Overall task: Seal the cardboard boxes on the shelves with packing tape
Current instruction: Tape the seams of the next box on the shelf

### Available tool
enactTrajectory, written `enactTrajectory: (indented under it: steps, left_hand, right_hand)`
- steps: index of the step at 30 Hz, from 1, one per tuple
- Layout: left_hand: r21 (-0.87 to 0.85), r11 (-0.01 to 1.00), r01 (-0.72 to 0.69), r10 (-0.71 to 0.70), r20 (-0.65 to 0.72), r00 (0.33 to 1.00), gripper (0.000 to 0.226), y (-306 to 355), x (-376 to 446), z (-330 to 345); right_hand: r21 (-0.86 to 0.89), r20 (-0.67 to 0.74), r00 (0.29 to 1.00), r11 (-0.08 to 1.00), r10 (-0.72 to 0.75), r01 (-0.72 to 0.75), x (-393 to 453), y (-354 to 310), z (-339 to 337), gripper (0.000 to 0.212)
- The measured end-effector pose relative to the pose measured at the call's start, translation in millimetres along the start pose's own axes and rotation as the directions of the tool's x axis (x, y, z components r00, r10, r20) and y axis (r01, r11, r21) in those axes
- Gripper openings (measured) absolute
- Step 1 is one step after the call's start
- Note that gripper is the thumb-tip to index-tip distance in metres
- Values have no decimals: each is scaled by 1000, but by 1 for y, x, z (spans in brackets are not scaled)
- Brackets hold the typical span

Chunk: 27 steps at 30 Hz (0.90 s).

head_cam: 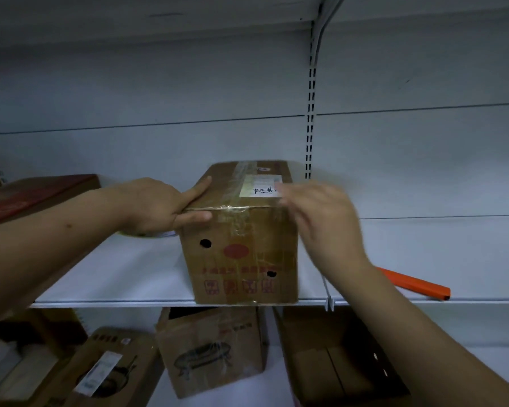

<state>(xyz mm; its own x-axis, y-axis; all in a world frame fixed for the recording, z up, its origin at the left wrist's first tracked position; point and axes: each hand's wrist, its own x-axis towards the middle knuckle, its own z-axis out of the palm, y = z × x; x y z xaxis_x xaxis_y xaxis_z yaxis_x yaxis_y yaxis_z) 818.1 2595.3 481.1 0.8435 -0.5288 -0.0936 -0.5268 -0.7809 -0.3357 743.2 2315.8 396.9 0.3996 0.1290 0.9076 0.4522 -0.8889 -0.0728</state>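
A brown cardboard box [241, 254] with red print, two round holes and a white label stands at the front edge of the white shelf [115, 277]. Clear tape runs along its top seam and down its front face. My left hand [156, 205] grips the box's top left corner, index finger on top and thumb on the front. My right hand [323, 218], blurred, hovers with fingers apart at the box's top right edge; I cannot tell whether it touches. A tape roll [156, 235] peeks out under my left hand, mostly hidden.
An orange utility knife [415, 284] lies on the shelf at the right. A dark red flat box [33, 198] sits at the left. On the lower shelf stand several cardboard boxes [215, 351], one at the right with open flaps [335, 362].
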Motion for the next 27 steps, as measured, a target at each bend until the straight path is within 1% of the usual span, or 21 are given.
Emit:
enactTrajectory:
  steps: [1, 2, 3, 6, 8, 10, 12, 14, 16, 17, 19, 20, 21, 22, 24, 26, 27]
  left_hand:
    - [19, 1000, -14, 14, -17, 1000, 100, -1, 1, 0]
    - [36, 999, -22, 23, -32, 999, 101, -1, 2, 1]
    - [46, 999, -24, 27, -52, 998, 102, -1, 3, 2]
    - [103, 995, 15, -5, -101, 995, 105, 0, 4, 6]
    - [151, 988, 36, -18, -119, 993, 106, 5, 2, 5]
    - [135, 990, 42, -29, -91, 995, 107, 22, -2, -2]
    - [20, 999, 25, -24, -74, 997, 95, 42, -5, -11]
    - [-200, 980, -7, -9, -75, 997, 88, 52, -7, -18]
    - [-440, 897, -41, -3, -99, 995, 83, 54, -10, -18]
    - [-519, 853, -62, 4, -113, 994, 81, 55, -11, -16]
    - [-578, 811, -88, 9, -139, 990, 79, 60, -10, -12]
    - [-587, 804, -97, 5, -156, 988, 80, 62, -9, -10]
    - [-589, 801, -107, 4, -173, 985, 82, 64, -9, -10]
    - [-596, 795, -110, 3, -178, 984, 85, 65, -9, -10]
    - [-657, 748, -97, -20, -168, 986, 94, 61, -14, -8]
    - [-774, 628, -76, -66, -150, 986, 95, 54, -20, -1]
    - [-820, 567, -73, -90, -150, 985, 89, 52, -24, 4]
  right_hand:
    - [27, 80, 996, 999, -42, 40, -4, 4, 12, 32]
    - [81, 143, 988, 996, -50, 39, -8, 10, 22, 35]
    - [131, 174, 984, 991, -47, 24, -12, 16, 28, 39]
    - [196, 170, 985, 981, -37, 3, -15, 25, 35, 43]
    - [179, 189, 981, 984, -34, 0, -14, 26, 32, 44]
    - [165, 210, 977, 986, -24, -11, -16, 31, 21, 45]
    - [134, 194, 981, 990, 10, -37, -17, 45, 6, 48]
    - [24, 142, 988, 998, 57, -61, -16, 58, -10, 50]
    - [-84, 90, 993, 994, 79, -71, -13, 60, -19, 48]
    - [-106, 92, 994, 993, 60, -50, -12, 54, -21, 44]
    - [-92, 159, 985, 993, -62, 77, -8, 32, -15, 37]
    - [-59, 208, 970, 988, -129, 144, -6, 20, -9, 37]
    - [-9, 241, 955, 984, -171, 178, -4, 10, -1, 39]
    - [41, 248, 952, 984, -181, 176, -2, 4, 7, 39]
    - [95, 201, 964, 983, -175, 159, 0, 3, 18, 37]
    - [95, 139, 975, 982, -173, 161, -4, 6, 24, 33]
    - [94, 115, 979, 983, -166, 155, -5, 6, 25, 32]
